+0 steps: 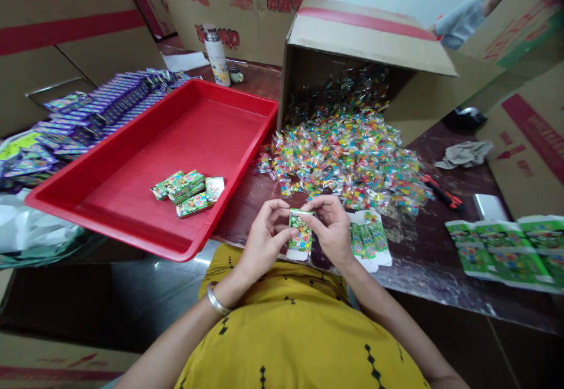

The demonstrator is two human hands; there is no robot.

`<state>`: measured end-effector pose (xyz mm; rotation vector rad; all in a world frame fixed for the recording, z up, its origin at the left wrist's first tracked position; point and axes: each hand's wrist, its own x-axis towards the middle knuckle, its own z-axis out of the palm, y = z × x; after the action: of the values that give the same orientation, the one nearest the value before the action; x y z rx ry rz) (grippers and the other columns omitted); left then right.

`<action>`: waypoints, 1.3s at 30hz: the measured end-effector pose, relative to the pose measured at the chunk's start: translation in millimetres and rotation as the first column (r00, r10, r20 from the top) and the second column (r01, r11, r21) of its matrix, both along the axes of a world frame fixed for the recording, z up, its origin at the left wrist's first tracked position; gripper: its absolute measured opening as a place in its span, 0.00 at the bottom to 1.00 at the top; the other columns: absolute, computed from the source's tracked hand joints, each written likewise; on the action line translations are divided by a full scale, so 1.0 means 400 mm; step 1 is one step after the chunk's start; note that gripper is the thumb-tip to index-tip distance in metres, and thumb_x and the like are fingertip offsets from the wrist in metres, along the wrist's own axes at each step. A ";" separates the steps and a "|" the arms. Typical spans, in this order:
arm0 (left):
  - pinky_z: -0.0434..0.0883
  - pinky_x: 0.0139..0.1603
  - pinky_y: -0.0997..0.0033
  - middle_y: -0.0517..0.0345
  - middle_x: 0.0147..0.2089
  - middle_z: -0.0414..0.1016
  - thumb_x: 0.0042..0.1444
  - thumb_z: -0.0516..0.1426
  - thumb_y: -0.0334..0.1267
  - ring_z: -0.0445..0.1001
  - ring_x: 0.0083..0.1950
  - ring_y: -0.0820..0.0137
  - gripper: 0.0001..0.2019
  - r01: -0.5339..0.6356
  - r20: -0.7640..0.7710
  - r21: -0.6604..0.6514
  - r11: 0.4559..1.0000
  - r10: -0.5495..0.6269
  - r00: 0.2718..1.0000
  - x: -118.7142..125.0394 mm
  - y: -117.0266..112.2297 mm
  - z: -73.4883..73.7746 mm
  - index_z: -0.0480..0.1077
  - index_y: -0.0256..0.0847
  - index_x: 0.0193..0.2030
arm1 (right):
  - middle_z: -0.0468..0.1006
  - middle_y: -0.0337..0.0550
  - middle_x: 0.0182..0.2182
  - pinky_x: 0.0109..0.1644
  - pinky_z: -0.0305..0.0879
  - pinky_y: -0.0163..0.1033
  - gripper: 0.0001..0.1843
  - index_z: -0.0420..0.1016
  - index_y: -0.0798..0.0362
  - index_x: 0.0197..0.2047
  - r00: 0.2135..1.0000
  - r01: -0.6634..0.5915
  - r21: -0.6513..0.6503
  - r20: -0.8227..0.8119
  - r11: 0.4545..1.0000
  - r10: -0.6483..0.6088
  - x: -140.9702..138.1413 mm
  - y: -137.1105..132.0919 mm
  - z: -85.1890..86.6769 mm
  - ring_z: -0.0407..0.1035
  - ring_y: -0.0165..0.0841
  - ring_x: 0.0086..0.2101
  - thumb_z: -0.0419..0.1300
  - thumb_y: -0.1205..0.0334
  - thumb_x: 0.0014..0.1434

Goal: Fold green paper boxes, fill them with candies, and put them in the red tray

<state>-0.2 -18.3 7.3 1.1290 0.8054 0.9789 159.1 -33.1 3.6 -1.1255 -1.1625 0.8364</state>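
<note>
Pinching a small green box (302, 241), lower centre of the frame, with left hand (265, 233) and right hand (330, 231) nearly closed at its far end (presumably to keep it steady).

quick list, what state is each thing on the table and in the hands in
left hand, pinching small box
right hand, fingers closed at its top edge
small box, white flap sticking out at near end
red tray, mostly bare, few boxes inside
carton, open, candy bags spilling out
candy bags, heaped loosely
bottle, upright, capped
cloth, crumpled
knife, lying flat, blade unclear
</note>
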 end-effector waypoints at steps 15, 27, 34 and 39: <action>0.74 0.41 0.75 0.55 0.49 0.74 0.57 0.60 0.30 0.76 0.44 0.70 0.25 0.099 -0.157 0.072 0.992 -0.087 0.984 -0.024 0.001 0.015 0.64 0.47 0.61 | 0.76 0.39 0.27 0.35 0.65 0.38 0.13 0.75 0.53 0.28 0.957 -0.219 -0.277 0.126 0.935 0.262 0.066 0.047 0.047 0.69 0.32 0.29 0.67 0.54 0.57; 0.73 0.40 0.74 0.58 0.39 0.76 0.53 0.64 0.35 0.76 0.39 0.71 0.11 0.029 -0.152 -0.078 0.997 -0.041 0.988 -0.042 0.014 -0.041 0.69 0.40 0.43 | 0.79 0.42 0.36 0.35 0.70 0.38 0.09 0.76 0.48 0.44 0.845 -0.265 -0.188 0.426 0.946 0.322 0.083 0.044 -0.021 0.73 0.33 0.32 0.56 0.56 0.66; 0.72 0.24 0.77 0.63 0.38 0.70 0.50 0.66 0.39 0.71 0.27 0.77 0.22 -0.181 -0.204 -0.184 0.966 0.143 0.969 -0.089 0.038 -0.045 0.60 0.42 0.47 | 0.78 0.48 0.48 0.46 0.68 0.44 0.20 0.73 0.48 0.55 0.370 -0.094 -0.223 0.897 0.970 0.242 0.076 0.241 -0.056 0.74 0.41 0.42 0.58 0.70 0.61; 0.79 0.40 0.60 0.51 0.54 0.71 0.52 0.63 0.38 0.78 0.34 0.72 0.28 -0.140 -0.148 -0.292 0.946 0.099 0.984 -0.112 0.036 -0.033 0.61 0.43 0.60 | 0.78 0.46 0.43 0.42 0.66 0.42 0.14 0.78 0.46 0.47 0.302 -0.113 -0.245 0.915 0.963 0.268 0.075 0.265 -0.054 0.73 0.39 0.37 0.63 0.69 0.57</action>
<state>-45.0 -4.0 -5.8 0.8936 1.1019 0.8518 189.0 72.8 -18.1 -1.7000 -2.3124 0.3368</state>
